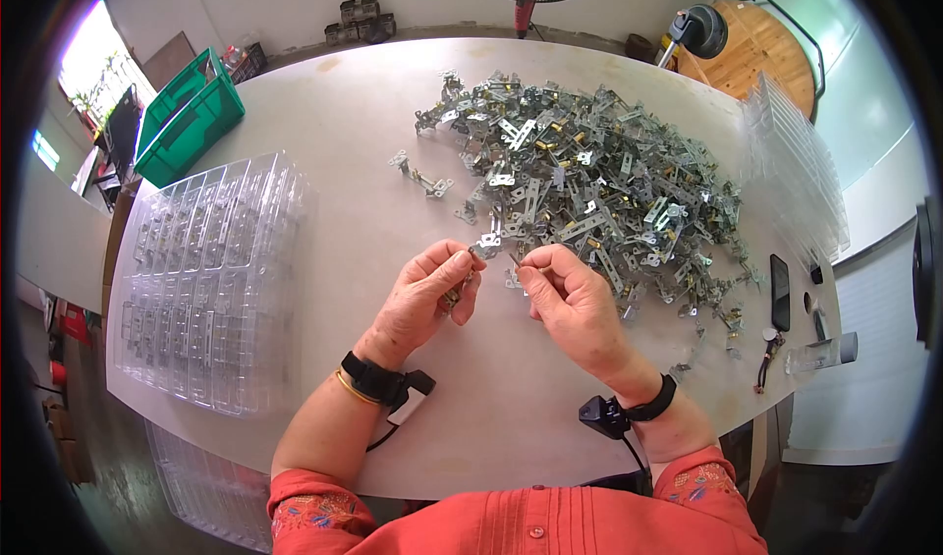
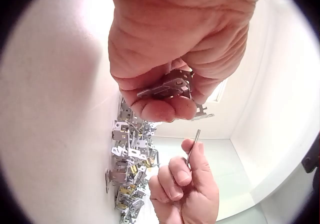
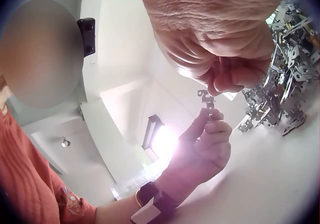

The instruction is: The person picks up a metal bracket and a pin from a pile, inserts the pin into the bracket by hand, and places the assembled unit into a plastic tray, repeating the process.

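Observation:
My left hand (image 1: 420,300) grips small metal brackets (image 2: 172,86) in its curled fingers, and one bracket end sticks out past the thumb tip. Facing it a short gap away, my right hand (image 1: 575,309) pinches a thin metal pin (image 2: 197,136) between thumb and fingertips. Both hands are above the near side of the table, just in front of a large heap of metal brackets (image 1: 599,182), some with brass-coloured parts. In the right wrist view the bracket's hooked end (image 3: 204,95) shows above the left fingertips; the pin is hidden there.
Clear plastic trays (image 1: 285,290) holding rows of metal parts are stacked at left, with a green crate (image 1: 192,123) behind. More clear trays (image 1: 801,167) stand at far right. A phone (image 1: 780,292), a strapped watch-like item (image 1: 769,344) and a clear bottle (image 1: 813,357) lie near the right edge.

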Tool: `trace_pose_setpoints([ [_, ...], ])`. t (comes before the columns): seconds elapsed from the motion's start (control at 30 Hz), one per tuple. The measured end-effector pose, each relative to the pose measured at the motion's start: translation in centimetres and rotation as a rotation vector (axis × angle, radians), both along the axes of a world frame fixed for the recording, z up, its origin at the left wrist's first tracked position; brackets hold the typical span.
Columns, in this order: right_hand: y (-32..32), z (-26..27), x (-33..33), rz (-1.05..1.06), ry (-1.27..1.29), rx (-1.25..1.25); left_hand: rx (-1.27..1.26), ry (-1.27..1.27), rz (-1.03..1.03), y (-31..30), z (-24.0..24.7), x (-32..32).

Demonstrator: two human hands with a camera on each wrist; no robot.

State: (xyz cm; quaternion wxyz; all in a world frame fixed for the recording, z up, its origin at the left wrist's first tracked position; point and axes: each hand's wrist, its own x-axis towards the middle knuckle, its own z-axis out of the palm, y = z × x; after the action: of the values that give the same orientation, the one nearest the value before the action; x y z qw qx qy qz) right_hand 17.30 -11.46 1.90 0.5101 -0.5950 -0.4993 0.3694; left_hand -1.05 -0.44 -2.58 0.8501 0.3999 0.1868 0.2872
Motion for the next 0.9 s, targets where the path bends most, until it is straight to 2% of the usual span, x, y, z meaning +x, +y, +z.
trace_pose_setpoints([
  [0.73,0.07,0.02,0.09,-0.054,-0.122,-0.042,0.032,0.006,-0.061,0.16,-0.32,-0.23],
  [0.9,0.00,0.60,0.10,-0.043,-0.141,-0.056,0.138,0.081,-0.100,-0.06,0.21,-0.17],
])
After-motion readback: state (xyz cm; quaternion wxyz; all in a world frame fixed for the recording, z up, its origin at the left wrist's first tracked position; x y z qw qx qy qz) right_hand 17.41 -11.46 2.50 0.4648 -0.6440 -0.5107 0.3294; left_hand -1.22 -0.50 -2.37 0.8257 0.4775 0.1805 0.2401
